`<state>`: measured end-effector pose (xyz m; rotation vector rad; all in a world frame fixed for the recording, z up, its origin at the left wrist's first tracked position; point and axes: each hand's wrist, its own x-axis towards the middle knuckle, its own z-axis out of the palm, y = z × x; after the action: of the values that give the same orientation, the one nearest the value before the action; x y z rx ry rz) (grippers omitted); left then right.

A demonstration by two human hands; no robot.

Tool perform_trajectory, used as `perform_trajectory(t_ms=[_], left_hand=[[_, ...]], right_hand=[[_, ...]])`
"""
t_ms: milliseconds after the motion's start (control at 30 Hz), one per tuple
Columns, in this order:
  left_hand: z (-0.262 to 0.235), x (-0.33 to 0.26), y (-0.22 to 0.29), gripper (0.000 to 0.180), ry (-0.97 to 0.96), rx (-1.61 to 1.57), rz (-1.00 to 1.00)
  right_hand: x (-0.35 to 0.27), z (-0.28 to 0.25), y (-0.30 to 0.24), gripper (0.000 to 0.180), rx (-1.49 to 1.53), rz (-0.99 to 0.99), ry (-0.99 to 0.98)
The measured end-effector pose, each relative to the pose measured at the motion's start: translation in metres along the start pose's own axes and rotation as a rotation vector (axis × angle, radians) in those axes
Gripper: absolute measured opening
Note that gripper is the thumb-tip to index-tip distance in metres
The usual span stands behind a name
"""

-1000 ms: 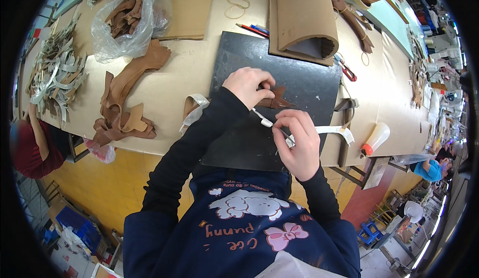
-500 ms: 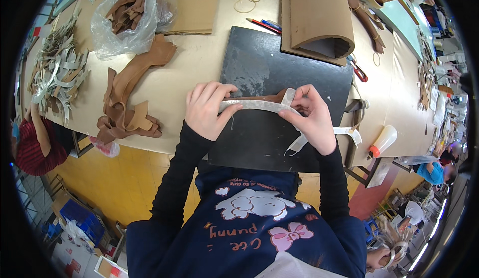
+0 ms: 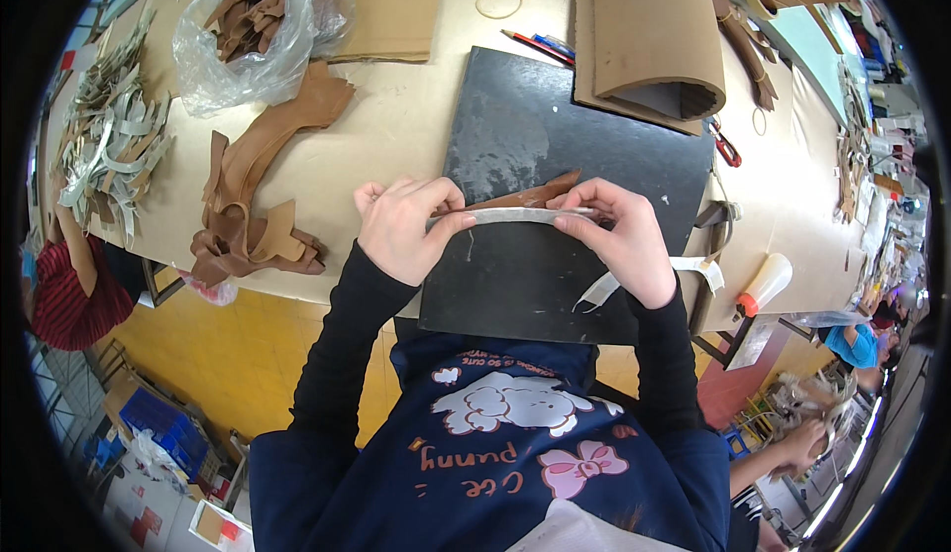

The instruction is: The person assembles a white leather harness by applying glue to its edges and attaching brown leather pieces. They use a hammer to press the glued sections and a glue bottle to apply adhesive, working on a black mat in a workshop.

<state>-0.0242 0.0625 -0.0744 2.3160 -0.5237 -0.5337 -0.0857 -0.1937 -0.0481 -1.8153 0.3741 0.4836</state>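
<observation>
Between my hands stretches a narrow pale strip point(image 3: 515, 215) with a greyish-white backing, slightly bowed and held just above a black board point(image 3: 495, 285). My left hand point(image 3: 404, 223) pinches its left end between thumb and fingers. At the other end my right hand point(image 3: 616, 230) grips it with the thumb on the near edge. Behind the strip shows a brown leather piece point(image 3: 530, 197), its tip pointing up to the right; whether it is joined to the strip, I cannot tell. White strip ends point(image 3: 599, 290) lie by my right wrist.
Brown leather pieces point(image 3: 267, 166) are heaped left of the board, below a clear plastic bag point(image 3: 203, 62) of leather. A rolled brown sheet point(image 3: 644, 37) stands behind, pens point(image 3: 540, 45) beside it. To the right are a red-capped bottle point(image 3: 768, 280) and a red cutter point(image 3: 727, 144).
The strip's upturned white end near my right fingers no longer stands up. My right fingers have closed in over that end, and more of the brown leather shows behind the strip.
</observation>
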Motion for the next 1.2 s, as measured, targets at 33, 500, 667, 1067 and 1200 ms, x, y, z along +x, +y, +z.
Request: perform_trajectory(t_ms=[33,500,667,1067,1200], left_hand=[[-0.002,-0.001,0.002,0.016,-0.017,0.005,-0.023],[0.008,-0.003,0.008,0.02,0.129,0.101,-0.216],[0.013,-0.005,0.019,0.017,0.302,0.301,-0.14],[0.036,-0.016,-0.001,0.038,0.321,0.044,0.388],[0.042,-0.017,-0.003,0.038,0.374,0.109,0.43]], right_hand=[[0.002,0.001,-0.001,0.012,0.001,0.006,0.011],[0.015,0.009,-0.007,0.016,-0.116,0.078,0.079],[0.015,0.01,-0.009,0.016,-0.117,0.098,0.089],[0.016,0.012,-0.007,0.019,-0.115,0.101,0.128],[0.016,0.012,-0.008,0.019,-0.11,0.11,0.123]])
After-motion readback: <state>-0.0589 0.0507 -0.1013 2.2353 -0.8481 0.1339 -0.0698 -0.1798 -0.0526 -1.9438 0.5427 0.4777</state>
